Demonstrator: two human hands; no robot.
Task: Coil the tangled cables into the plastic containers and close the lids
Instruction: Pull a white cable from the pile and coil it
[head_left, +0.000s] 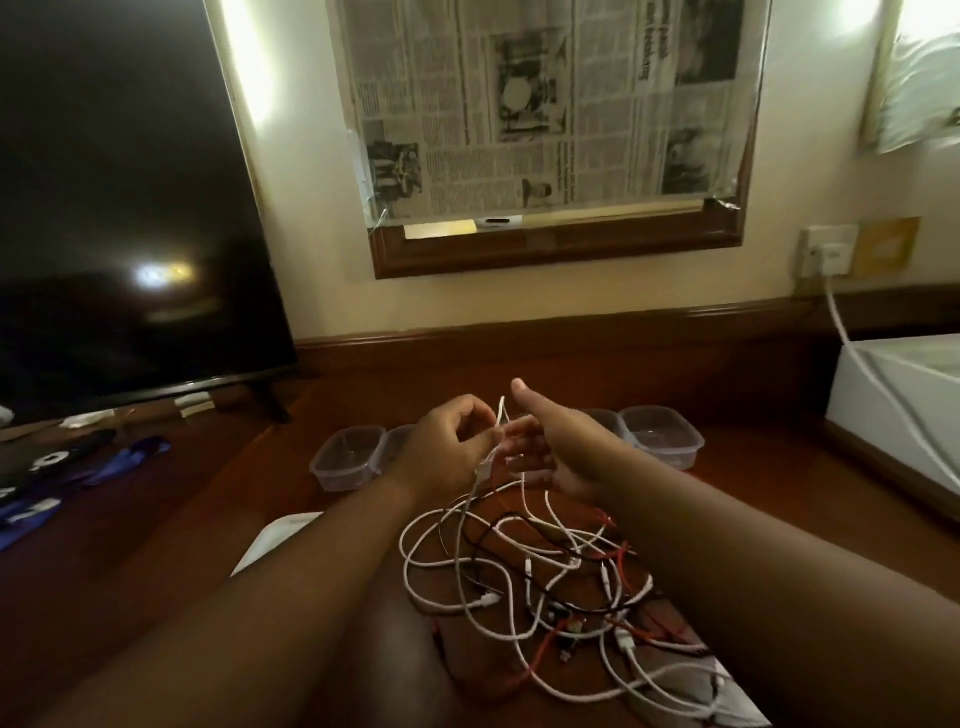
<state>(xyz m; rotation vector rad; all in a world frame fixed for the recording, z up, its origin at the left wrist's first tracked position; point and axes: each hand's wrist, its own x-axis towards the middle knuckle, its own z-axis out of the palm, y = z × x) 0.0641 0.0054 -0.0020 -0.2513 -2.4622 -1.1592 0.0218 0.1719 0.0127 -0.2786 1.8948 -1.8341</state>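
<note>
- Dark reddish wooden desk (218, 519) is stretching across the view, meeting a cream wall where a newspaper sheet (550, 104) is covering a wood-framed opening.
- Large black television (119, 208) is standing on the desk at the left.
- Tangled cables (545, 587), white, red and black, are lying in a loose heap on the desk in front of the person, between the forearms.
- Clear plastic containers are sitting in a row behind the hands, all without lids: one at the left end (347, 457), one at the right end (661, 436), the middle ones mostly hidden.
- Left hand (447, 447) is pinching a white cable (500, 415) that is lifting up out of the heap.
- Right hand (550, 447) is holding the same cable with curled fingers, thumb sticking upward.
</note>
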